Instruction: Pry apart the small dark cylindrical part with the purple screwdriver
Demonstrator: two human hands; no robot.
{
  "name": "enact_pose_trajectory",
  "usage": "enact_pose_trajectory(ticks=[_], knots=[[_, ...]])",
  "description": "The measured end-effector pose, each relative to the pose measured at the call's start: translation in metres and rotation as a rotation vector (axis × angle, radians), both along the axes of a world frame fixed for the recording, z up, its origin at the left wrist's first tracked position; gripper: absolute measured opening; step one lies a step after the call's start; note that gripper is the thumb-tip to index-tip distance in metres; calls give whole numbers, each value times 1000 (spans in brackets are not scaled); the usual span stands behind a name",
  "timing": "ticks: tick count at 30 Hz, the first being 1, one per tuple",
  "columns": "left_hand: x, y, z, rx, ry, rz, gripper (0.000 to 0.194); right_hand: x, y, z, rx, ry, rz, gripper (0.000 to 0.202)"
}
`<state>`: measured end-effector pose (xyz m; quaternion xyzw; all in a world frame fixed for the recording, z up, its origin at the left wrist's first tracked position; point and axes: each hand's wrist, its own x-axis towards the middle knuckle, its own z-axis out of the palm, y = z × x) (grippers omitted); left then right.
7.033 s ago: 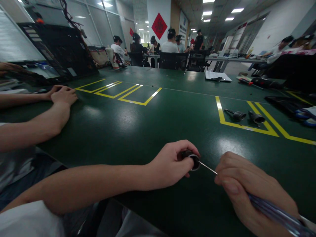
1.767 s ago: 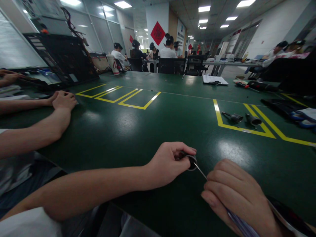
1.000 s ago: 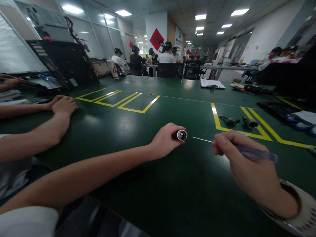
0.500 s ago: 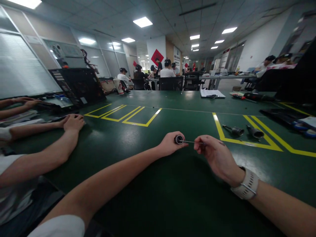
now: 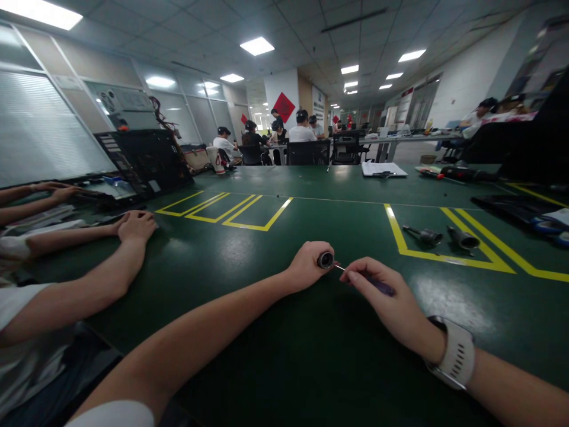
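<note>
My left hand (image 5: 306, 267) is wrapped round a dark metal cylindrical part (image 5: 326, 260), whose round open end faces me. A screwdriver (image 5: 384, 288) with a dark purplish handle and thin shaft lies in my right hand (image 5: 377, 284), the fingers pinched near the front of its handle. Its shaft points left toward the side of the metal part; whether the tip touches is too small to tell. To the right, two similar metal parts, one with a thin stem (image 5: 424, 236) and one showing its open end (image 5: 463, 238), rest inside a yellow taped outline.
Yellow tape outlines (image 5: 267, 226) mark the green table (image 5: 235, 261). At the far side lie a clipboard with paper (image 5: 384, 169) and a power drill (image 5: 469, 173). Another person's hands (image 5: 137, 225) rest at the left. A black computer case (image 5: 146, 157) stands behind them.
The screwdriver's shaft has swung from across the part's open end to its right side, tilting down to the right. My right hand has shifted slightly down and left, showing more handle.
</note>
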<state>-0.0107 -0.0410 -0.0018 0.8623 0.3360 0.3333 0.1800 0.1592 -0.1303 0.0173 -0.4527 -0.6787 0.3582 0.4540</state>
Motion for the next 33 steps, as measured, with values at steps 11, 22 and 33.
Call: enact_pose_trajectory(ticks=[11,22,33], knots=[[-1,1,-4,-169,-208,-123,19,-1,9,-5,-389,620,81,12],[0,3,-2,-140,-102,-72,18,-1,8,-10,-370,635,33,13],[0,0,0,-117,-88,-95,20,4,16,-12,-499,732,67,11]])
